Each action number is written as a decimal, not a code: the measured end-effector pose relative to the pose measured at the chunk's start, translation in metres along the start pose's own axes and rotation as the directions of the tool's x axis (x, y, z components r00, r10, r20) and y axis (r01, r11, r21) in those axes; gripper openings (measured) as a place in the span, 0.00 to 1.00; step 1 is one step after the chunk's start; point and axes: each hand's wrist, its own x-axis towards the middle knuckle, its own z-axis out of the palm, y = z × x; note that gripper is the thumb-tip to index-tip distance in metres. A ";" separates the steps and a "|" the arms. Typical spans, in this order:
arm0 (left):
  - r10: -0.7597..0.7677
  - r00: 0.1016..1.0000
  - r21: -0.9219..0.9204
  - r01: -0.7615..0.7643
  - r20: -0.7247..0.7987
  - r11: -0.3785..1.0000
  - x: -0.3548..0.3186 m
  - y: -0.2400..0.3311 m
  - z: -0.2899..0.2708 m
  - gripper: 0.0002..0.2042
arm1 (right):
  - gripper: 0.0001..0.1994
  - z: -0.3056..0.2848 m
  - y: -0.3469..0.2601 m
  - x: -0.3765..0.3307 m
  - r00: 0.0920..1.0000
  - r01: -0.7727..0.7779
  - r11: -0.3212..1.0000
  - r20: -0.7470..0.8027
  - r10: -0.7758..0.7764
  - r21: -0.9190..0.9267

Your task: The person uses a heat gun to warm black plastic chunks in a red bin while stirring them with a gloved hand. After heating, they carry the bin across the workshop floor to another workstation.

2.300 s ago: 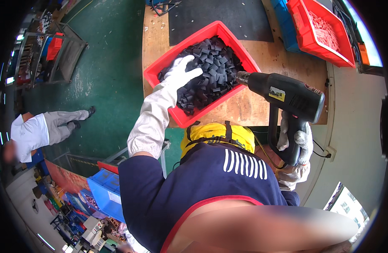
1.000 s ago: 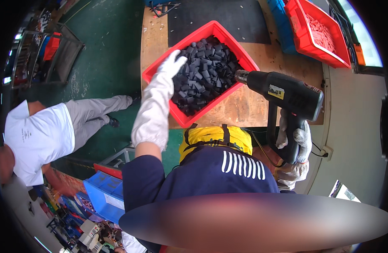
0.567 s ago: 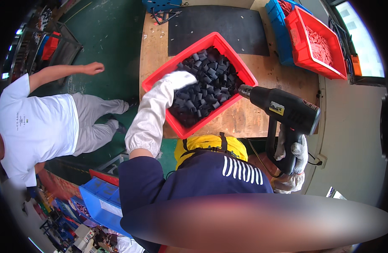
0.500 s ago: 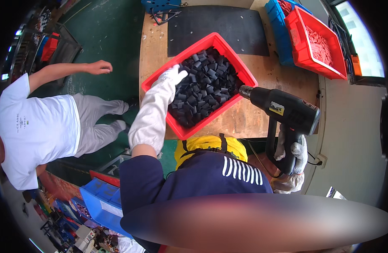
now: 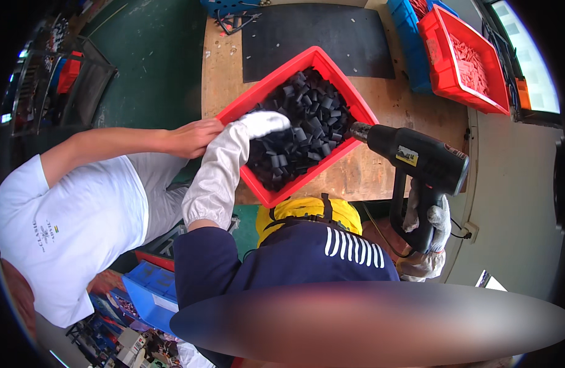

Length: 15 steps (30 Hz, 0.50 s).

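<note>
My left hand [image 5: 267,124], in a white glove with a long pale sleeve cover, reaches into a red plastic bin [image 5: 258,95] at its left side. It lies on a heap of short black tube pieces [image 5: 307,126]; motion smears its fingers, so their grip cannot be made out. My right hand [image 5: 439,218], in a knitted glove, is closed around the handle of a black heat gun [image 5: 417,159]. The gun's metal nozzle points left at the bin's right corner.
At the left, a co-worker's bare hand [image 5: 199,136] is at the bin's left rim. A black mat [image 5: 319,40] lies on the wooden table [image 5: 417,107]. Beyond, a red bin [image 5: 442,67] of pinkish-red pieces leans on blue bins [image 5: 411,46]. A cord runs along the right wall.
My left hand has moved right and slightly down over the black pieces, shifting them. The co-worker has come closer and reached a hand to the bin. The heat gun has barely moved.
</note>
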 end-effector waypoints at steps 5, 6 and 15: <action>-0.555 0.658 -0.021 0.634 -0.509 0.773 0.057 0.015 0.031 0.58 | 0.40 -0.002 0.004 0.001 0.999 0.021 1.000 -0.034 -0.021 0.002; -0.595 0.597 -0.032 0.691 -0.538 0.723 0.062 0.047 0.044 0.61 | 0.40 -0.004 0.003 0.002 1.000 0.014 1.000 -0.027 -0.014 -0.004; -0.342 0.837 0.090 0.415 -0.427 0.905 0.090 0.044 0.087 0.42 | 0.40 -0.003 0.005 -0.001 1.000 0.018 0.999 0.003 -0.018 0.047</action>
